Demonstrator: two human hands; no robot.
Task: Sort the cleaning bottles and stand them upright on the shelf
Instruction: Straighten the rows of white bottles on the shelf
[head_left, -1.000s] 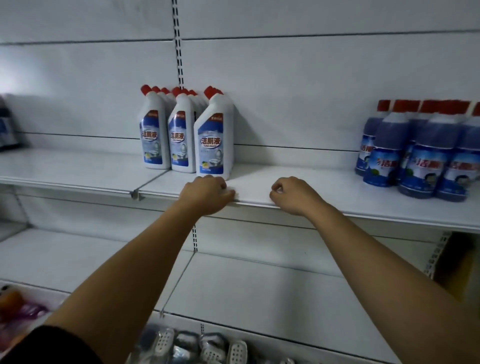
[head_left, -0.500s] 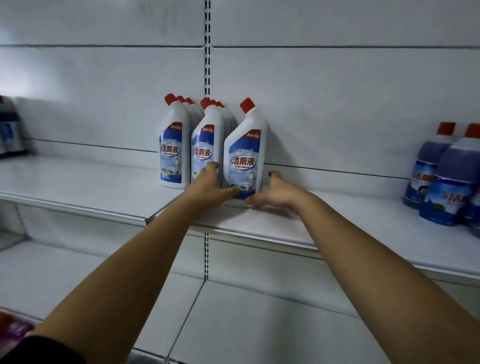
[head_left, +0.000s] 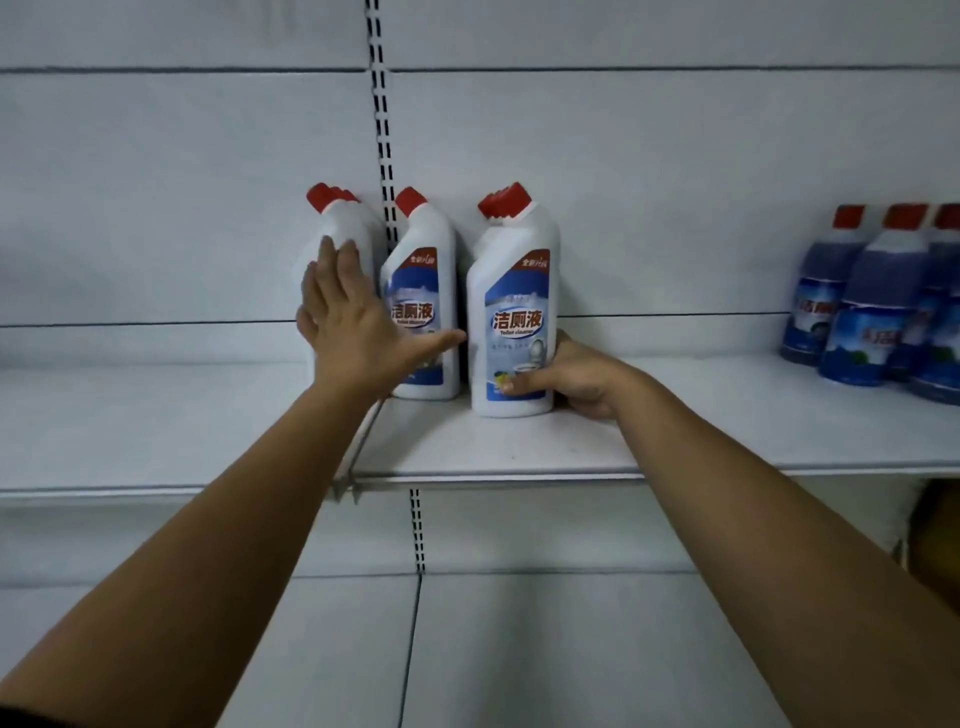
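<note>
White toilet-cleaner bottles with red angled caps and blue labels stand upright on the white shelf (head_left: 519, 452). My left hand (head_left: 353, 322) lies flat, fingers straight, against the front of the left white bottle (head_left: 353, 223), its thumb stretched across the middle white bottle (head_left: 423, 291). My right hand (head_left: 566, 379) grips the base of the right white bottle (head_left: 511, 306), thumb on the label and fingers round its right side. This bottle stands a little apart from the other two. More red caps show behind the front bottles.
A group of blue bottles (head_left: 872, 306) with red caps stands upright at the right end of the same shelf. The shelf's back panel has a slotted upright (head_left: 382, 130). A lower white shelf (head_left: 467, 649) lies below my arms.
Both hands rose from the shelf's front edge to the white bottles. The right bottle has shifted rightward, away from its neighbours. My left hand has flattened against the left bottles.
</note>
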